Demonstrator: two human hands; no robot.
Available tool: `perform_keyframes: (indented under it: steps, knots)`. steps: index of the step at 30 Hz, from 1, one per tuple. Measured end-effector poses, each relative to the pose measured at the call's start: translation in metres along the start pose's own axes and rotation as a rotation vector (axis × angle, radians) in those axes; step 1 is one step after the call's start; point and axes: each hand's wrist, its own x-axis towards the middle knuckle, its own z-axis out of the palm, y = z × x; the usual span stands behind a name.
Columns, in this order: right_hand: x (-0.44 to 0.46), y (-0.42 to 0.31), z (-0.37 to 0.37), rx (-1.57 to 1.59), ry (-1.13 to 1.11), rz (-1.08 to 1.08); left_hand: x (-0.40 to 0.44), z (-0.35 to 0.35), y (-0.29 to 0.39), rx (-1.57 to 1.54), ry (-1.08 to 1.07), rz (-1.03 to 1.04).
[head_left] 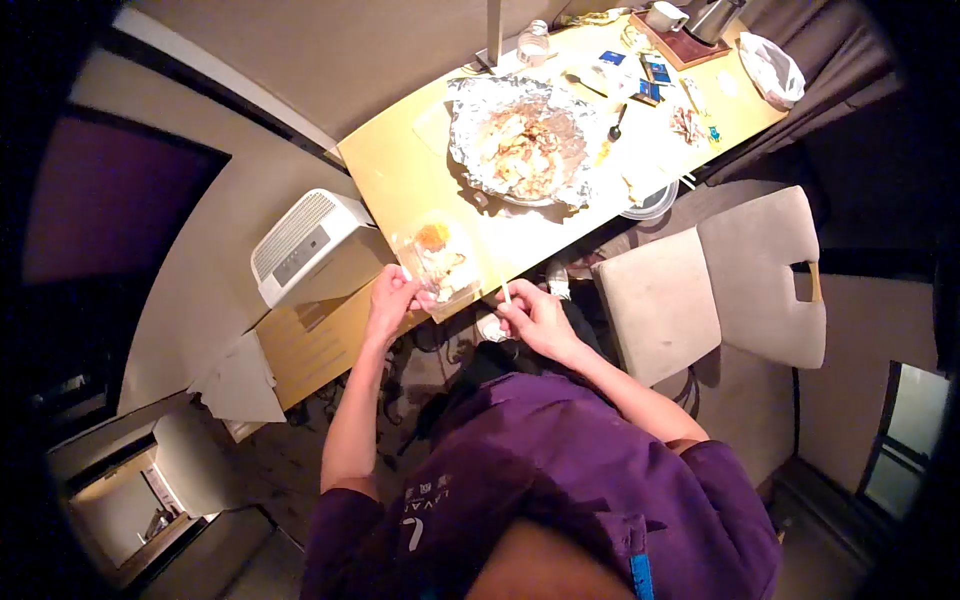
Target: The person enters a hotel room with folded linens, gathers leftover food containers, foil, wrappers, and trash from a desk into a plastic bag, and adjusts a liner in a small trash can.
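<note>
A clear plastic food container (462, 300) sits at the table's near left edge, with an orange heap of food (432, 237) and paler pieces inside. My left hand (396, 298) is closed at its left side, thumb and fingers pinching the rim. To the right of the container, my right hand (537, 318) is closed around a thin pale stick (506, 292), possibly a chopstick; the rest of it is hard to make out. Farther back lies a large foil-lined dish (470, 125) holding browned, chunky food (525, 155).
On the wooden table (385, 160) are a plastic bottle (534, 42), a black utensil (615, 122), blue packets (655, 75), a tray (690, 52) with a mug and metal pitcher, and a white bag (772, 70). A white appliance (310, 245) stands left, a beige chair (665, 305) right.
</note>
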Motion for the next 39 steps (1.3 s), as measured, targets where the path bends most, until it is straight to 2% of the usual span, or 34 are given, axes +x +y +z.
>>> perform_keyframes:
  steps: [5, 7, 9, 11, 13, 14, 16, 19, 21, 23, 24, 26, 27, 28, 29, 31, 33, 35, 37, 38, 39]
  knots:
    - [-0.001, 0.011, -0.058, 0.123, 0.037, -0.060, 0.014, 0.025, 0.069, 0.140, 0.038, 0.042]
    - [0.004, 0.023, -0.090, 0.054, 0.087, -0.066, 0.036, 0.039, 0.093, 0.179, 0.039, 0.066]
    - [0.007, 0.028, -0.123, -0.108, 0.239, -0.116, 0.067, 0.058, 0.116, 0.295, -0.007, 0.177]
    - [0.016, 0.047, -0.157, -0.084, 0.370, -0.109, 0.090, 0.093, 0.149, 0.232, -0.088, 0.092]
    - [0.015, 0.035, -0.196, -0.124, 0.484, -0.046, 0.161, 0.095, 0.125, 0.467, -0.106, 0.264]
    - [0.019, 0.038, -0.214, -0.152, 0.539, -0.064, 0.175, 0.106, 0.133, 0.470, -0.127, 0.260]
    - [0.030, 0.047, -0.254, -0.267, 0.650, -0.123, 0.196, 0.133, 0.150, 0.778, -0.106, 0.319]
    - [0.055, 0.060, -0.310, -0.473, 0.720, -0.173, 0.215, 0.159, 0.159, 0.900, -0.046, 0.282]
    - [0.079, 0.069, -0.339, -0.635, 0.788, -0.282, 0.220, 0.171, 0.159, 0.997, -0.040, 0.240]
    - [0.102, 0.070, -0.361, -0.822, 0.796, -0.344, 0.181, 0.196, 0.179, 1.242, 0.327, 0.874]
    - [0.111, 0.064, -0.368, -0.889, 0.769, -0.291, 0.162, 0.212, 0.194, 1.196, 0.342, 0.963]
    - [0.130, 0.060, -0.380, -0.983, 0.673, -0.229, 0.137, 0.241, 0.187, 0.877, 0.244, 0.716]
    - [0.137, 0.061, -0.384, -1.018, 0.624, -0.192, 0.118, 0.262, 0.178, 0.664, 0.128, 0.549]
    - [0.141, 0.064, -0.387, -1.015, 0.617, -0.198, 0.100, 0.283, 0.165, 0.563, -0.008, 0.361]
    - [0.146, 0.068, -0.389, -1.024, 0.553, -0.151, 0.083, 0.304, 0.161, 0.562, -0.161, 0.383]
    - [0.151, 0.073, -0.393, -1.046, 0.496, -0.138, 0.067, 0.334, 0.148, 0.382, -0.352, 0.090]
    - [0.149, 0.075, -0.399, -1.050, 0.454, -0.184, 0.080, 0.350, 0.120, 0.408, -0.344, 0.241]
    - [0.152, 0.084, -0.404, -1.072, 0.456, -0.201, 0.097, 0.361, 0.115, 0.352, -0.360, 0.272]
    - [0.157, 0.089, -0.409, -1.075, 0.385, -0.164, 0.122, 0.367, 0.116, -0.294, -0.399, -0.152]
    - [0.159, 0.092, -0.411, -1.016, 0.393, -0.262, 0.130, 0.378, 0.117, 0.011, -0.341, 0.045]
    - [0.160, 0.095, -0.412, -1.018, 0.391, -0.271, 0.136, 0.380, 0.120, 0.009, -0.334, 0.052]
